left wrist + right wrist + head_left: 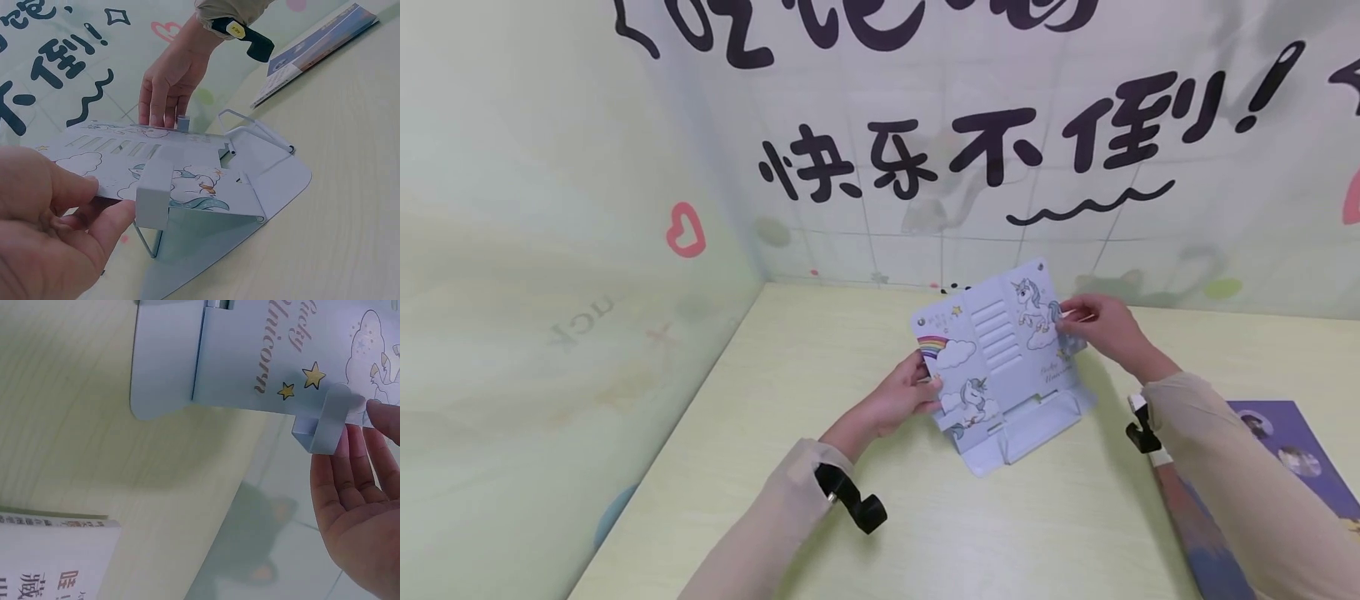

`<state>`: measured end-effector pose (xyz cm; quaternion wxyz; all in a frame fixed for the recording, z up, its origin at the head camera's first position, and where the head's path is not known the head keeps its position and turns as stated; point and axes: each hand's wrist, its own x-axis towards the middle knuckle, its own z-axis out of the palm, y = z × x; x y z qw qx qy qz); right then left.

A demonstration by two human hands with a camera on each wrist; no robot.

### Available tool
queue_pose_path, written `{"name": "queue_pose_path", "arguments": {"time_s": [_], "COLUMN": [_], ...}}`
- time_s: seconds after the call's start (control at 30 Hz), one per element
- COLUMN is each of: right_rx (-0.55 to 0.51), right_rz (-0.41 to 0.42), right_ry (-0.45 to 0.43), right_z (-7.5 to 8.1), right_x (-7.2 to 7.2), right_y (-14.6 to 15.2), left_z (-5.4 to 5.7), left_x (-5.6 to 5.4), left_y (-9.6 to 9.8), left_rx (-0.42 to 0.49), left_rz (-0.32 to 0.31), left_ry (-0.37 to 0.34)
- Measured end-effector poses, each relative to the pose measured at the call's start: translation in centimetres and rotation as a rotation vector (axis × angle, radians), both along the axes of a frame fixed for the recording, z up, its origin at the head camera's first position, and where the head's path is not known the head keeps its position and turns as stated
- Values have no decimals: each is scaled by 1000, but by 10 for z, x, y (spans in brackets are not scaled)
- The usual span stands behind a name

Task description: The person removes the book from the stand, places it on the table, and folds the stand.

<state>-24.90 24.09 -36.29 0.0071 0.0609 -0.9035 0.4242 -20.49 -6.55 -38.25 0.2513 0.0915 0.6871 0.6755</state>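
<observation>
A pale metal book stand (1003,387) printed with unicorns, clouds and a rainbow stands tilted back on the table, its slotted panel raised over a base plate (281,172). My left hand (897,397) pinches the panel's left edge between thumb and fingers, beside a bent side clip (153,194). At the opposite edge my right hand (1105,331) grips the panel, thumb on the front and fingers behind, next to the other clip (331,419). A wire page holder (259,132) sits along the lower lip. Beneath the panel, a thin wire support leg (145,239) shows in the left wrist view.
A thick book (1303,437) with a purple and blue cover lies on the table (1037,533) at the right, partly under my right forearm. Behind the table hangs a pale sheet (880,242) with large black lettering. Another pale sheet (535,250) borders the left side.
</observation>
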Motion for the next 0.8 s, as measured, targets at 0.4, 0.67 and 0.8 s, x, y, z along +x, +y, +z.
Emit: {"name": "queue_pose_path", "arguments": {"time_s": [0.4, 0.67, 0.8], "right_rx": [-11, 1, -26], "right_rz": [126, 177, 225], "right_ry": [12, -25, -50], "right_z": [15, 15, 10], "right_x": [20, 49, 61], "right_y": [12, 8, 3], "left_z": [-2, -1, 0], "left_x": [0, 0, 0], "left_y": [1, 1, 1], "left_rx": [18, 32, 36], "left_rz": [12, -3, -4], "left_ry": [-3, -14, -18]}}
